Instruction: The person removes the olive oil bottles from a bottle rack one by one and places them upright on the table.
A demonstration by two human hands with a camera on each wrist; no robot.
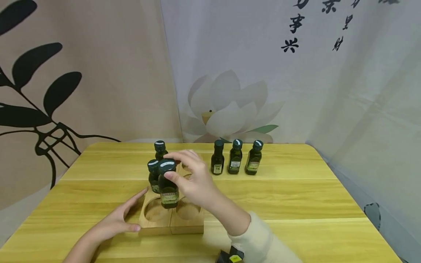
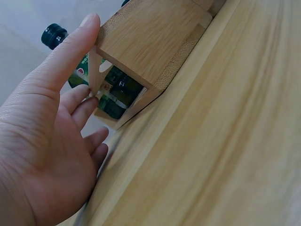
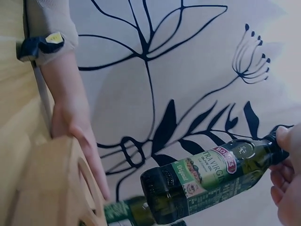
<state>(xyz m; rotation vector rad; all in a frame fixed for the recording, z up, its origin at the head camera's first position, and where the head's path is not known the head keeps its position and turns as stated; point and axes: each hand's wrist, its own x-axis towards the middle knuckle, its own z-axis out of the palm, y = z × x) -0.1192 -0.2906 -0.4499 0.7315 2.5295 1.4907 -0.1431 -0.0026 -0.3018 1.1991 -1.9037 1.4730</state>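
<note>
My right hand (image 1: 197, 179) pinches a small dark green olive oil bottle (image 1: 169, 190) by its cap. In the right wrist view the bottle (image 3: 202, 181) shows its label, and its base hangs over the wooden holder (image 3: 51, 181). That holder (image 1: 154, 231) has round holes; the front two hold nothing. Behind the held bottle, two more bottles stand in the left row, one nearer (image 1: 153, 177) and one farther (image 1: 160, 149). My left hand (image 1: 113, 223) lies along the holder's left side, thumb near the front corner, fingers extended.
Three dark bottles stand in a row at the back of the wooden table (image 1: 279, 233): one slimmer (image 1: 217, 159), one in the middle (image 1: 235, 157), one at the right (image 1: 254, 159). A printed curtain (image 1: 230, 54) hangs behind the table.
</note>
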